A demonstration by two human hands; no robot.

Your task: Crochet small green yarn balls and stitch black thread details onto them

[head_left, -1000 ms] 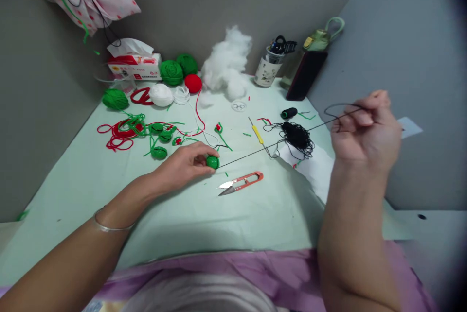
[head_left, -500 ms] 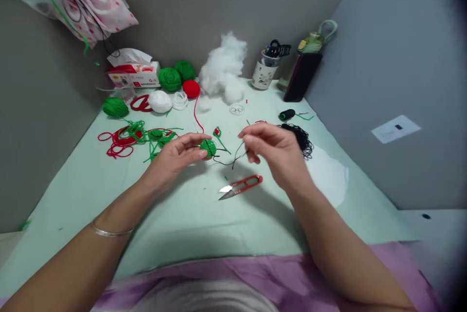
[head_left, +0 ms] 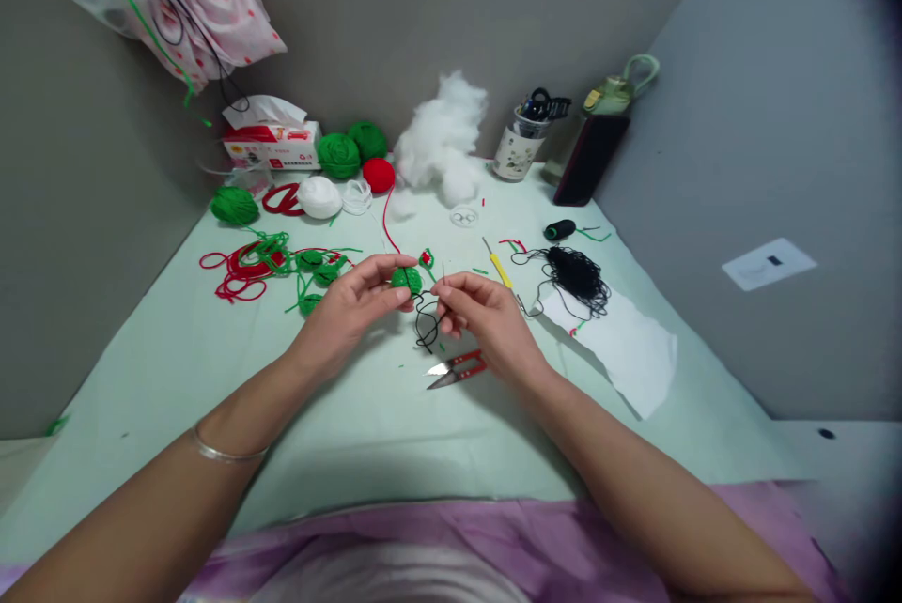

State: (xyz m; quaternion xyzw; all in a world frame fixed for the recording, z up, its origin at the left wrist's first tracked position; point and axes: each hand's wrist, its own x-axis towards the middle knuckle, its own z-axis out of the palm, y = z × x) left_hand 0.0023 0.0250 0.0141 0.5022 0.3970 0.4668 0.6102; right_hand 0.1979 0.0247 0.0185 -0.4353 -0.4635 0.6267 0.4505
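Observation:
Between the thumb and fingers of my left hand (head_left: 352, 302) is a small round green crocheted piece (head_left: 404, 281), crossed by a black strand. My right hand (head_left: 479, 307) is just to its right, thumb and fingertips pinched on a thin sewing needle (head_left: 443, 270) whose tip points up. Loose black yarn (head_left: 427, 331) loops down between the two hands. Below the right hand lie red-handled thread snips (head_left: 457, 370), their blades apart and the handle end partly hidden. A small red and green crocheted piece (head_left: 427, 258) rests just beyond the fingers.
Tangled red and green yarn (head_left: 246, 270) lies left, beside small green pieces. Yarn balls (head_left: 339, 156), white stuffing (head_left: 443, 138) and a tissue box (head_left: 272, 147) line the back. A yellow-handled crochet hook (head_left: 501, 270), black yarn heap (head_left: 576, 280) and white paper (head_left: 634, 349) lie right.
My right hand has moved left and slightly down, close to the green piece. The black yarn between the hands has slackened into loops. The crochet hook has come into view.

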